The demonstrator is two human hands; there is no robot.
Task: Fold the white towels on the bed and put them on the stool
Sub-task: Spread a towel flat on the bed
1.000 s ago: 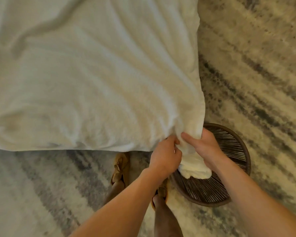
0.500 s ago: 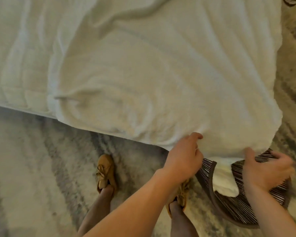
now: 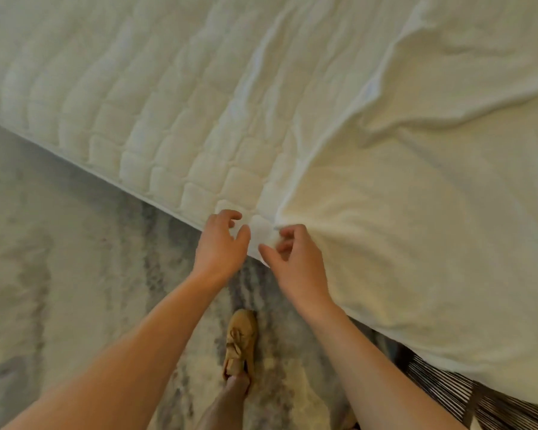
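Observation:
A large white towel [image 3: 416, 197] lies spread over the right part of the bed, and its near edge hangs over the side. My right hand [image 3: 295, 262] pinches the towel's near left corner, and creases fan out from the grip. My left hand [image 3: 221, 243] is just left of that corner with its fingers loosely curved. Its thumb is beside the fabric and it grips nothing that I can see. The dark ribbed stool [image 3: 479, 398] peeks out at the lower right, mostly hidden under the hanging towel.
The quilted white mattress [image 3: 121, 113] fills the upper left, and its edge runs diagonally down to my hands. A grey and cream rug [image 3: 59, 259] covers the floor. My foot in a tan shoe [image 3: 239, 342] stands between my arms.
The view swung left. Both hands moved left along the towel's near edge, from above the stool to its left corner. My right hand left the stool and my left hand opened.

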